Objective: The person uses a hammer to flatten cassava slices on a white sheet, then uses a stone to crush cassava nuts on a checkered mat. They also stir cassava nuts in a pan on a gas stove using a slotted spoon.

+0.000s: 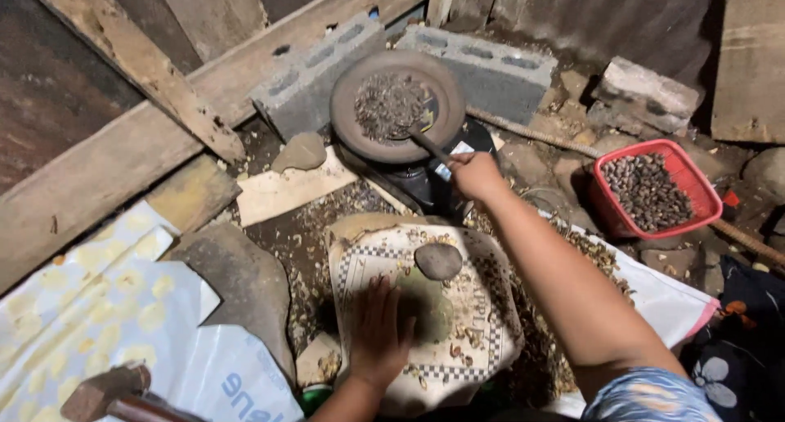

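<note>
My right hand grips the handle of a dark spoon whose end lies among roasted nuts in a round blackened pan. The pan sits on a small black stove. My left hand rests flat, fingers spread, on a cloth-covered flat block in front of me. A rounded grey stone lies on that cloth just beyond my left fingers, with bits of shell scattered about it.
A red plastic basket of dark nuts stands at the right. Grey concrete blocks and wooden planks back the stove. A large flat stone, printed sacks and a hammer head lie at the left.
</note>
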